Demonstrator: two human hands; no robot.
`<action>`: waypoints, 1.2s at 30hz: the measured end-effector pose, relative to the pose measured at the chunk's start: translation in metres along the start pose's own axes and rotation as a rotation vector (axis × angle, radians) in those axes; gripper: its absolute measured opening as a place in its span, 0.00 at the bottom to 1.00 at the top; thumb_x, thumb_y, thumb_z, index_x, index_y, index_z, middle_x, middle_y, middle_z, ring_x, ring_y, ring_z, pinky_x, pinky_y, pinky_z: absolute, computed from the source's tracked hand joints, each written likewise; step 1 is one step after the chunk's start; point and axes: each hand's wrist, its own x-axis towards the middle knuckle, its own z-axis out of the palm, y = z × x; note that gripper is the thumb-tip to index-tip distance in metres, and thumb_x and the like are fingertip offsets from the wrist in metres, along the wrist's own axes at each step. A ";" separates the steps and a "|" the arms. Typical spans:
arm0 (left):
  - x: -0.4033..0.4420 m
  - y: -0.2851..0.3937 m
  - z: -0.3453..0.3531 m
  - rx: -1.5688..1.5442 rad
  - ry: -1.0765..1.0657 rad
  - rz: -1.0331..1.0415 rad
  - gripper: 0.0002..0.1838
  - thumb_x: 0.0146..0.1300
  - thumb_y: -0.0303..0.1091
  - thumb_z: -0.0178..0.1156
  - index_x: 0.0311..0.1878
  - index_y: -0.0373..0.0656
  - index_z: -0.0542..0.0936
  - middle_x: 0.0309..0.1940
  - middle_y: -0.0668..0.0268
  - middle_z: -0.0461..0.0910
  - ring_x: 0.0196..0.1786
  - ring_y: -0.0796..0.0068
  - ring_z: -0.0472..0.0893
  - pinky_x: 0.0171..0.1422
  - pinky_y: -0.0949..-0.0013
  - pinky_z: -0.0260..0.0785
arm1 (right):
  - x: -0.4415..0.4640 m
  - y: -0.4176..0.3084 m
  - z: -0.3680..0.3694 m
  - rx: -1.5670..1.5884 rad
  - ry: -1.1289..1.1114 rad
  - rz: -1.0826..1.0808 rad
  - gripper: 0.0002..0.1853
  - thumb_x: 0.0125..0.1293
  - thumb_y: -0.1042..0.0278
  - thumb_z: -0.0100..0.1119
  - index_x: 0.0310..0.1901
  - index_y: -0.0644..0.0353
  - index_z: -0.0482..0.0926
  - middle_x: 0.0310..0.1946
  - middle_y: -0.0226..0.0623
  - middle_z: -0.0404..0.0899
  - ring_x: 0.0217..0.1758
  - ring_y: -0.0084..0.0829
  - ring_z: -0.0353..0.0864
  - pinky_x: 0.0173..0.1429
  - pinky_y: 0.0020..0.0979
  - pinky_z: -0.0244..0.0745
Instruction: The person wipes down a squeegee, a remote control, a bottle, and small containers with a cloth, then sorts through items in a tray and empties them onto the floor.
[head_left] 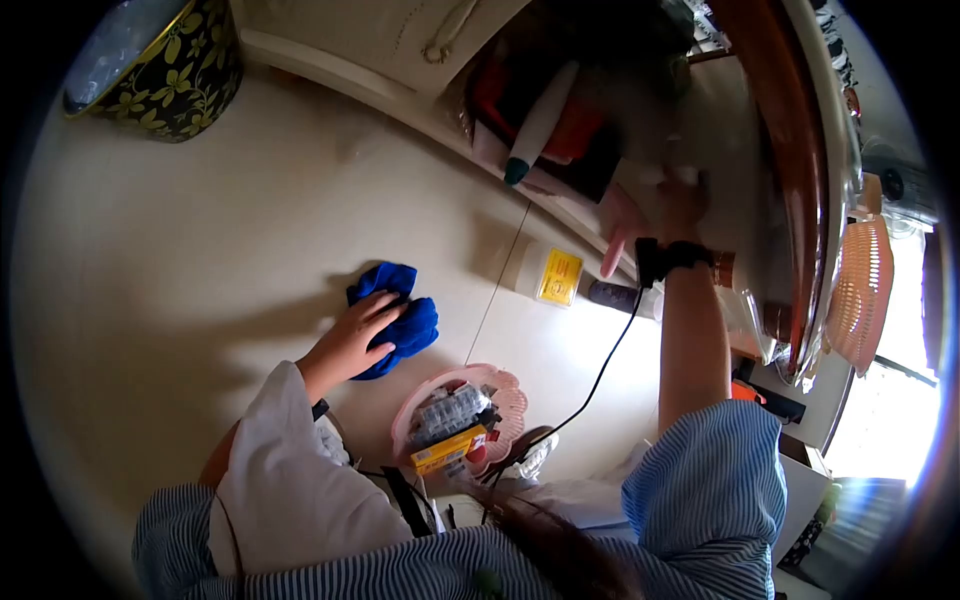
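My left hand (355, 343) rests on a crumpled blue cloth (405, 325) on the tiled floor, its fingers curved over the cloth's left side. My right hand (683, 200) reaches into a dim cabinet compartment (740, 150) at the upper right. Its fingers are dark and blurred, beside something whitish that I cannot make out. A black band with a cable circles the right wrist. Left of that hand, a white bottle with a dark green tip (540, 125) lies among red and black things. A clear box with a yellow label (558, 277) stands on the floor below the cabinet.
A pink basket (512, 400) near my feet holds packets and a yellow box (447, 449). A black cable (607, 370) runs from the right wrist towards my body. A floral bin (180, 85) stands at the upper left. An orange basket (862, 290) hangs at the right.
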 end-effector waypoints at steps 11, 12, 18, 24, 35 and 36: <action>0.005 -0.009 0.008 0.097 0.019 0.069 0.28 0.58 0.32 0.61 0.63 0.41 0.70 0.64 0.54 0.67 0.68 0.54 0.65 0.72 0.57 0.58 | -0.143 -0.073 -0.043 0.502 0.148 0.061 0.34 0.50 0.49 0.76 0.50 0.67 0.76 0.36 0.37 0.85 0.34 0.27 0.85 0.46 0.28 0.80; 0.005 -0.010 0.010 0.133 0.039 0.068 0.27 0.58 0.33 0.62 0.62 0.41 0.71 0.63 0.56 0.68 0.67 0.55 0.66 0.71 0.56 0.59 | -0.148 -0.077 -0.047 0.383 0.096 0.312 0.33 0.48 0.70 0.78 0.55 0.65 0.70 0.41 0.37 0.80 0.34 0.28 0.84 0.39 0.22 0.85; -0.001 -0.012 0.006 0.180 0.059 0.065 0.22 0.58 0.32 0.63 0.56 0.40 0.73 0.61 0.58 0.71 0.65 0.56 0.68 0.69 0.57 0.61 | -0.115 -0.028 -0.036 0.578 0.294 0.182 0.32 0.56 0.62 0.72 0.58 0.63 0.67 0.46 0.39 0.78 0.38 0.27 0.84 0.38 0.24 0.82; -0.003 -0.010 0.008 0.140 0.081 0.056 0.23 0.58 0.31 0.63 0.57 0.39 0.72 0.61 0.57 0.71 0.65 0.56 0.69 0.69 0.57 0.61 | -0.088 -0.056 -0.021 -0.492 0.490 -0.502 0.16 0.59 0.74 0.60 0.50 0.53 0.79 0.37 0.43 0.80 0.39 0.39 0.82 0.44 0.36 0.78; -0.003 -0.009 0.009 0.158 0.097 0.054 0.24 0.57 0.33 0.65 0.57 0.41 0.73 0.62 0.58 0.70 0.65 0.56 0.68 0.68 0.57 0.61 | -0.078 -0.045 -0.010 -0.343 0.145 -0.428 0.16 0.59 0.69 0.60 0.50 0.49 0.79 0.36 0.41 0.82 0.36 0.34 0.80 0.45 0.34 0.74; -0.002 -0.002 0.005 0.183 0.128 0.093 0.24 0.57 0.34 0.65 0.57 0.41 0.73 0.60 0.58 0.71 0.63 0.57 0.70 0.65 0.58 0.63 | -0.101 -0.052 -0.013 -0.129 0.148 -0.382 0.13 0.61 0.69 0.60 0.48 0.51 0.80 0.35 0.39 0.82 0.36 0.31 0.80 0.44 0.32 0.74</action>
